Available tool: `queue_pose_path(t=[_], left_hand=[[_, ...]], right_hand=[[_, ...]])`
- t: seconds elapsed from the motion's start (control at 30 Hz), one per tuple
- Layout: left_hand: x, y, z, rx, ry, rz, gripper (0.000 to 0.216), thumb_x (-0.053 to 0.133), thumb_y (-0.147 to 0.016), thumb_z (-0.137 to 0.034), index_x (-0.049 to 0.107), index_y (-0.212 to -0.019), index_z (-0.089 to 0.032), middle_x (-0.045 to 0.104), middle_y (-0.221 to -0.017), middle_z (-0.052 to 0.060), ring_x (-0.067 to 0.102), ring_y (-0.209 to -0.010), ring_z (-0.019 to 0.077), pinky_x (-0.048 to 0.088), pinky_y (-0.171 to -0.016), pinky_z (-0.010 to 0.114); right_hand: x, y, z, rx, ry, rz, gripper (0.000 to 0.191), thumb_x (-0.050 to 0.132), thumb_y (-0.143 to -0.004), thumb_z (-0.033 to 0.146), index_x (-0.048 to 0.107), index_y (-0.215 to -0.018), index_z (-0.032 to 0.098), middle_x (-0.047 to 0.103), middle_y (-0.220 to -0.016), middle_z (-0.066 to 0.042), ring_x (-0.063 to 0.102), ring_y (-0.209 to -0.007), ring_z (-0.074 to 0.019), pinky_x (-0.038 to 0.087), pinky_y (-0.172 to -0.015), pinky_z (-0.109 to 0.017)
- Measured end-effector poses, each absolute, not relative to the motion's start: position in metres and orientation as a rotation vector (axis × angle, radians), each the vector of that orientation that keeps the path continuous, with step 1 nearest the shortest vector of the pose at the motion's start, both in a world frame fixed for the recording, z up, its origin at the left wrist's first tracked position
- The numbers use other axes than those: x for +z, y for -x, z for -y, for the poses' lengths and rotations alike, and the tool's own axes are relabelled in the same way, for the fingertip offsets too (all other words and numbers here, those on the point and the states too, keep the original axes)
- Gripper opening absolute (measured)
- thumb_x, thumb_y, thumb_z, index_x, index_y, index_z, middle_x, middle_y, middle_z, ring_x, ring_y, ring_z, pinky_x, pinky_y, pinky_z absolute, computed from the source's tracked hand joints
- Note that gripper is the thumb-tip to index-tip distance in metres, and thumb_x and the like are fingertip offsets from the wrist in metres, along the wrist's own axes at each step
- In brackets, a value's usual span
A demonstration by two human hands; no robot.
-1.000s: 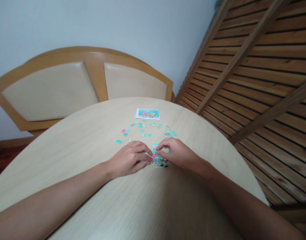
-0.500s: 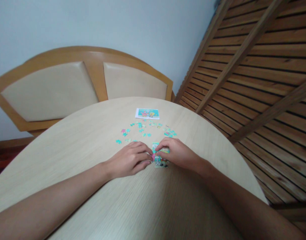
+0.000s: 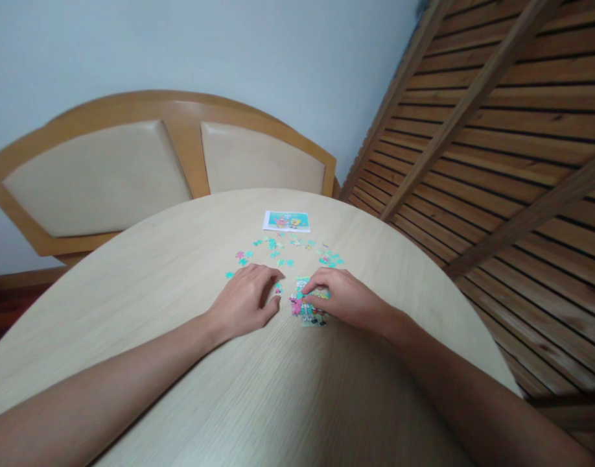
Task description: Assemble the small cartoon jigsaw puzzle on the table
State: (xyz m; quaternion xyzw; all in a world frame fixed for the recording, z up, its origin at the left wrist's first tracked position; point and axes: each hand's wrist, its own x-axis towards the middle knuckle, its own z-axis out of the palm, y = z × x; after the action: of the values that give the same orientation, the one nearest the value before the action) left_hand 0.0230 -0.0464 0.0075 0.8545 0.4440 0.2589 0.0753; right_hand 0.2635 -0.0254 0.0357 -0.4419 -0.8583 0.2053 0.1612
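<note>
A partly joined jigsaw puzzle (image 3: 307,312) with cartoon figures lies flat on the table, a pink part at its left side. My right hand (image 3: 343,297) covers its right part. Thumb and forefinger are bent close together on the puzzle, holding it; the other fingers are hidden. To the left, my left hand (image 3: 246,299) is apart from the puzzle, its thumb and fingers spread with nothing visibly held. Just off those fingertips lies a small loose puzzle piece (image 3: 278,289) with pink and teal on it.
Loose teal puzzle pieces (image 3: 272,244) lie scattered beyond my hands, with another cluster (image 3: 330,259) to the right. Behind them is a picture sheet (image 3: 288,221). The round table (image 3: 181,395) has a padded wooden chair back (image 3: 98,175) behind it and a slatted wooden panel (image 3: 472,130) at right.
My left hand has let go of the puzzle's left side and moved left, opening its fingers. The pink part and a loose piece now show. My right hand stays in place.
</note>
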Motion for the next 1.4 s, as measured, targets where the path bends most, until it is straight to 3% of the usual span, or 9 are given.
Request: queue_pose_path(t=[0.5,0.87,1.17,1.4], left_hand=[[0.0027,-0.0215,0.0423,0.83,-2.447,-1.239,0.023,0.059,-0.095,-0.024,0.06,-0.117,-0.021,0.068,-0.102,0.006,0.061,-0.101,0.0249,0.049,-0.093,0.044],[0.0047,-0.0225,0.0429,0.834,-2.494,-1.186,0.027,0.061,-0.091,-0.022,0.06,-0.119,-0.021,0.069,-0.112,0.008,0.06,-0.109,0.0267,0.049,-0.097,0.048],[0.0017,-0.0204,0.0393,0.853,-2.403,-1.061,0.025,0.06,-0.094,-0.023,0.059,-0.119,-0.021,0.068,-0.11,0.008,0.063,-0.103,0.0233,0.051,-0.093,0.042],[0.0096,-0.023,0.043,0.9,-2.159,-0.981,0.021,0.055,-0.096,-0.023,0.061,-0.114,-0.017,0.069,-0.096,0.006,0.064,-0.086,0.0166,0.054,-0.079,0.032]], right_hand=[[0.0355,-0.2634,0.0254,0.599,1.251,2.457,0.01,0.074,-0.085,0.027,0.078,-0.091,0.02,0.075,-0.098,-0.005,0.067,-0.092,-0.0198,0.046,-0.085,-0.031],[0.0355,-0.2633,0.0253,0.587,1.23,2.476,0.009,0.074,-0.085,0.026,0.077,-0.091,0.02,0.075,-0.097,-0.005,0.068,-0.092,-0.0198,0.046,-0.085,-0.03],[0.0348,-0.2614,0.0268,0.616,1.109,2.506,0.009,0.074,-0.085,0.025,0.078,-0.092,0.021,0.075,-0.096,-0.004,0.068,-0.093,-0.0197,0.047,-0.087,-0.03],[0.0323,-0.2617,0.0258,0.608,1.07,2.515,0.009,0.073,-0.086,0.025,0.078,-0.092,0.022,0.075,-0.096,-0.004,0.068,-0.093,-0.0197,0.047,-0.088,-0.03]])
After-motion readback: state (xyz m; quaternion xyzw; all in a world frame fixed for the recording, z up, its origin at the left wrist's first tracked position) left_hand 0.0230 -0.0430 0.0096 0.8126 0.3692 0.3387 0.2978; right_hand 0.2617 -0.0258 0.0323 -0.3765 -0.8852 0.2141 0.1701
